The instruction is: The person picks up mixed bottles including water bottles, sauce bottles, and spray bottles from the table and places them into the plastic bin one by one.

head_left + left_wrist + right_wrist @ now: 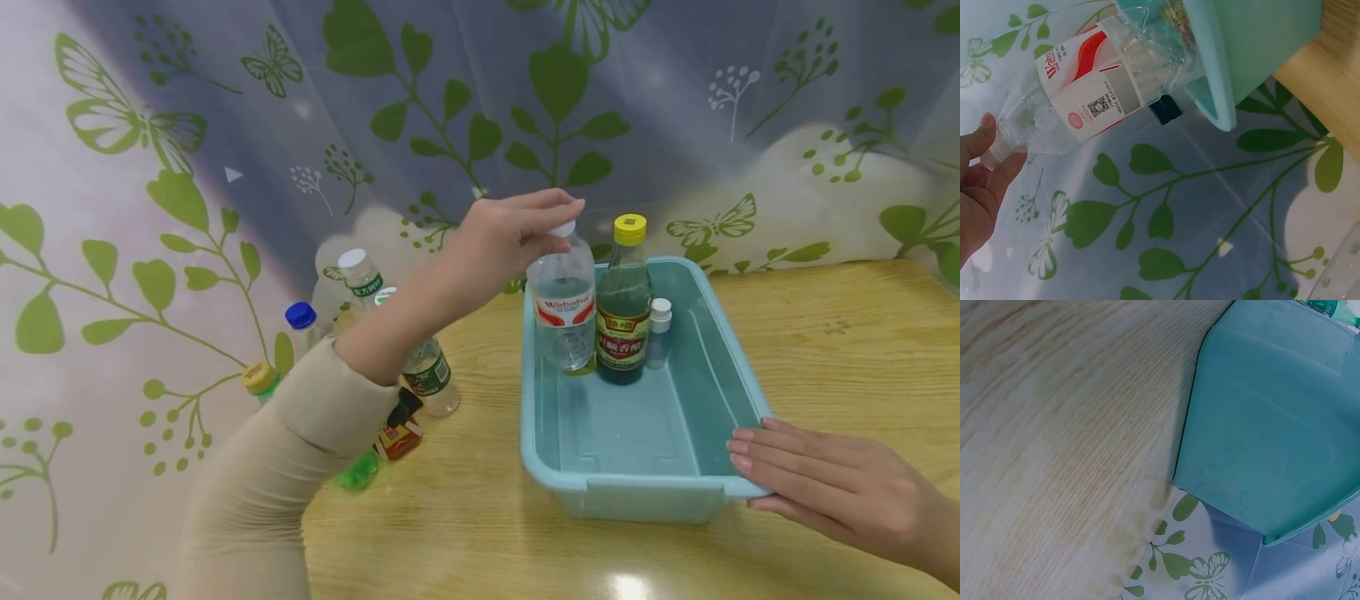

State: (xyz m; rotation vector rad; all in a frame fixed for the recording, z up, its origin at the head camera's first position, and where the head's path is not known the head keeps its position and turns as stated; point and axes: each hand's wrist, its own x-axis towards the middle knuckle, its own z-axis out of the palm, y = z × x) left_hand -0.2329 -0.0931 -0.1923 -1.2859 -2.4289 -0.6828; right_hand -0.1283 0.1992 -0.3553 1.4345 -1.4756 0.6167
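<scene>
Bottle (pixel 564 312), cap (pixel 565 227) pinched in my L grip (pixel 516 237), far-L corner of tub (pixel 645 502); R grip (pixel 847 483) flat-fingered, near-R corner. Prob. placing; next calls for release.

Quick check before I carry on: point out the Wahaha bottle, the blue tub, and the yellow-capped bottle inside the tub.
Wahaha bottle (pixel 565 312): head view, on its label.
Blue tub (pixel 648 482): head view, on its near rim.
Yellow-capped bottle (pixel 622 335): head view, on its label.

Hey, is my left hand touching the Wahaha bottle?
Touching. The left wrist view shows your left hand pinching the Wahaha bottle at its capped end.
</scene>
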